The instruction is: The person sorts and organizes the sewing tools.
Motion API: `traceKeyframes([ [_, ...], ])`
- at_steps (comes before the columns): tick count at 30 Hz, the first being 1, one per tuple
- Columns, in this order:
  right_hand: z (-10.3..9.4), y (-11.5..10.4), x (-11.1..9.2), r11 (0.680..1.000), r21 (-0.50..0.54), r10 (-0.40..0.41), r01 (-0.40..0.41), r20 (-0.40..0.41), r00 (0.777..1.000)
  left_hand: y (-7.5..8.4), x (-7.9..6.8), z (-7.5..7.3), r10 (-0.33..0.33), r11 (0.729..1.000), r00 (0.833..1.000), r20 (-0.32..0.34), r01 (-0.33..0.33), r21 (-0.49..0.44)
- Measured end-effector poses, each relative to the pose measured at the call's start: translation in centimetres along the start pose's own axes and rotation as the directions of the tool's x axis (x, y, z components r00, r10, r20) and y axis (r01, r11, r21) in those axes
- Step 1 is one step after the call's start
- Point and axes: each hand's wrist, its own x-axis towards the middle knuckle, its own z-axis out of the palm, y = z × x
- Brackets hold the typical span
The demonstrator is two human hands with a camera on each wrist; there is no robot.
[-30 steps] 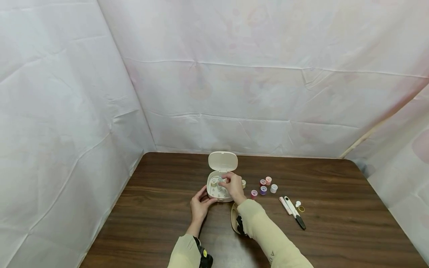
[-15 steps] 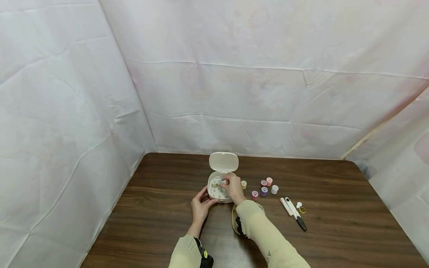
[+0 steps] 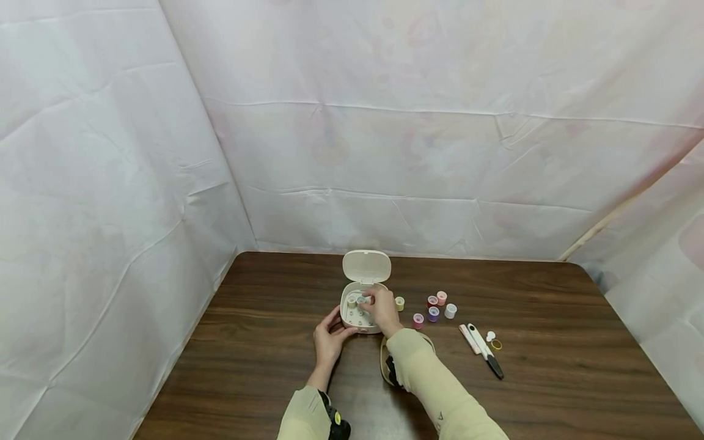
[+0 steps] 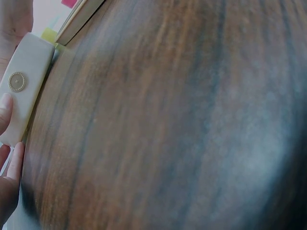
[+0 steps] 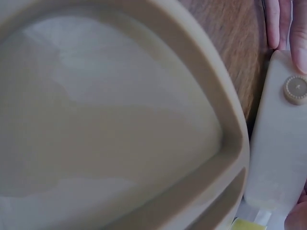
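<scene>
An off-white sewing box [image 3: 345, 319] stands near the back of the table with its lid [image 3: 366, 266] raised. Small pegs show on its floor. My left hand [image 3: 327, 340] grips the front left corner, thumb on the front wall by the round button clasp [image 5: 296, 89] and fingers along the side. Inside, my right hand [image 3: 385, 308] pinches a pale blue thread spool [image 3: 361, 300] between thumb and fingertips, among the pegs. A pale yellow spool [image 3: 351, 302] sits just left of it. The right hand covers the box's right part.
Right of the box stand a yellow spool [image 3: 399, 304] and several red, pink, purple and white spools [image 3: 433, 314]. Farther right lie a white tool with a black end [image 3: 484, 350], a pink-and-white strip [image 3: 469, 339] and a yellow ring [image 3: 496, 344]. A beige tray [image 5: 216, 91] lies under the right forearm.
The right fingers have lowered slightly with the pale blue spool, which now sits lower among the pegs beside the yellow one. The left hand keeps its grip on the box.
</scene>
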Motion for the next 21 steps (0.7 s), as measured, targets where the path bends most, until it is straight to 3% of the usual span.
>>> traceKeyframes([
  [9,-0.6,-0.2,-0.1,0.999,0.038,-0.03,0.03,-0.01,1.0,-2.6,0.4,-0.1,-0.021,0.999,1.0,-0.015,0.021,0.033],
  [17,-1.7,-0.7,-0.4,0.993,0.115,-0.025,0.029,-0.036,0.999,-2.7,0.4,-0.1,-0.021,0.999,1.0,-0.018,0.021,0.041],
  [21,-2.5,-0.8,-0.7,0.993,0.106,-0.036,0.042,-0.059,0.998,-2.7,0.4,-0.1,-0.007,1.0,1.0,-0.021,0.008,0.025],
])
